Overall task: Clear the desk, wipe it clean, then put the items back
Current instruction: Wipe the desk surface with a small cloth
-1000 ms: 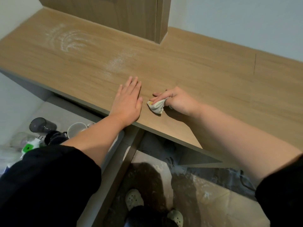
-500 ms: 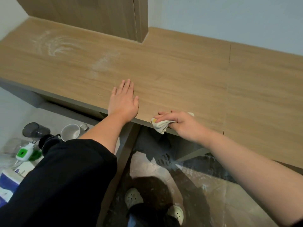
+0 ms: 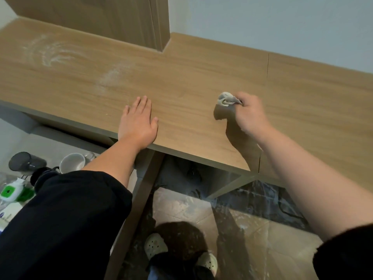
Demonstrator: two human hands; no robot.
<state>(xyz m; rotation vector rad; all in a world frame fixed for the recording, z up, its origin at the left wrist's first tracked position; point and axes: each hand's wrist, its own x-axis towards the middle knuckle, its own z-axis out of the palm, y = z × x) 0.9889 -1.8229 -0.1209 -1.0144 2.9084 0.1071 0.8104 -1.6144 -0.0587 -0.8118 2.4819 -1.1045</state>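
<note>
The wooden desk [image 3: 191,77] runs across the view with white powder smears [image 3: 46,51] at its far left and a fainter patch [image 3: 111,77] nearer the middle. My left hand [image 3: 139,122] lies flat, palm down, near the front edge. My right hand [image 3: 248,116] grips a small crumpled pale cloth [image 3: 226,100], which sticks out past the fingers and hangs just over the desk surface to the right of my left hand.
On a lower surface at the left stand a dark grey cup [image 3: 24,160], a white mug [image 3: 72,162], a black item [image 3: 42,176] and a green-and-white object [image 3: 12,193]. A wooden cabinet [image 3: 129,23] rises at the desk's back. Dusty floor lies below.
My right hand has carried the cloth from the desk's front edge, close to my left hand, away to the right and further back. My left hand stays flat in place.
</note>
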